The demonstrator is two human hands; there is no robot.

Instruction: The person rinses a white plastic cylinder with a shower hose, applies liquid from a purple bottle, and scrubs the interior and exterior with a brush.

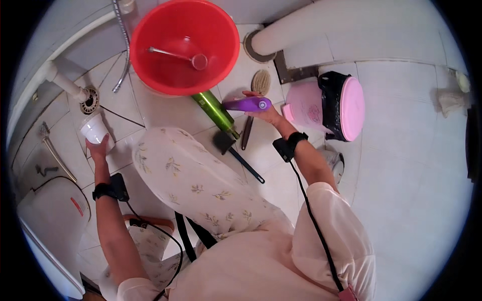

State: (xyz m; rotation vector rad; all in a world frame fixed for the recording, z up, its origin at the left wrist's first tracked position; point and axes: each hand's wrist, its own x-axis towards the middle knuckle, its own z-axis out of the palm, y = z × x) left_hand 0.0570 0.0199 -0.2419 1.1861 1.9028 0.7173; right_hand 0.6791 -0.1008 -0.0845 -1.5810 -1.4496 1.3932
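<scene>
My left hand is closed around the lower part of a white plastic container, beside a floor drain. On the other side, my right hand grips a purple bottle, tilted with its round end towards me. Just left of that bottle, a shiny green bottle lies partly under the basin's rim. A long-handled brush with tan bristles is behind my right hand, which covers its middle. Nearer me on the tiles is a dark brush with a long handle.
A red basin holds a small ladle. To the right is a pink bin with a black liner. The drain takes a white pipe. A metal hose, a toilet brush and a toilet are at left.
</scene>
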